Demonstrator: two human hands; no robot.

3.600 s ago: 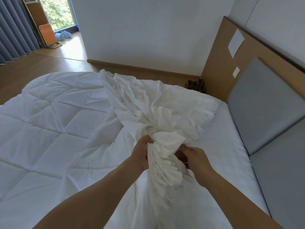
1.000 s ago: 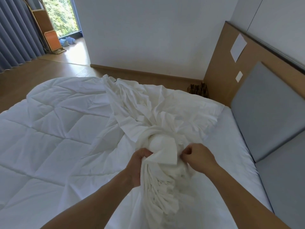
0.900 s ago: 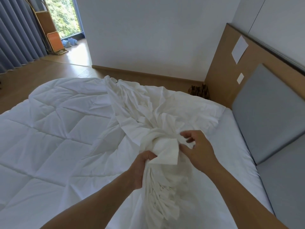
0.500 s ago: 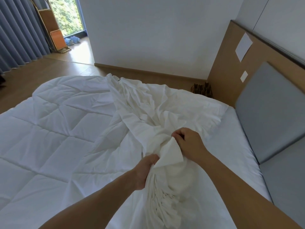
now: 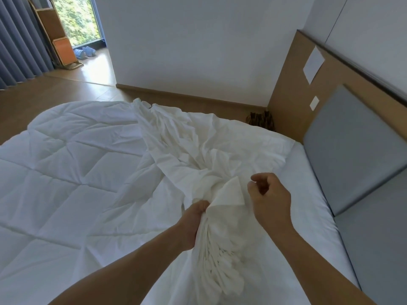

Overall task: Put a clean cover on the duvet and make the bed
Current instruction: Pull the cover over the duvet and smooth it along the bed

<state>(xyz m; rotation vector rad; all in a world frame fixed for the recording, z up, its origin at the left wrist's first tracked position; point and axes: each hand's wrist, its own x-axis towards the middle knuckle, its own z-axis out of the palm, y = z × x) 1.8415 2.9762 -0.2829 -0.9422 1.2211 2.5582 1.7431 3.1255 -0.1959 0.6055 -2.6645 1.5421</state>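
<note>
At lower centre the left hand [image 5: 195, 219] clamps bunched folds of the white cover [image 5: 198, 155]; the right hand [image 5: 269, 200] hovers beside it, fingers loosely curled, holding nothing. The quilted duvet [image 5: 66, 164] fills the left, the grey headboard [image 5: 352, 146] the right edge.

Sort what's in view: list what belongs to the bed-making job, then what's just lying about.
Job: duvet cover; quilted duvet; mattress; left hand gripping the bunched cover; right hand, loosely curled beside it.

Lying about: blue slippers; orange folding chair; grey curtains.

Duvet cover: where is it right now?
Head view, centre: the duvet cover lies bunched across the quilted duvet, its near end gathered in the left hand.
</note>
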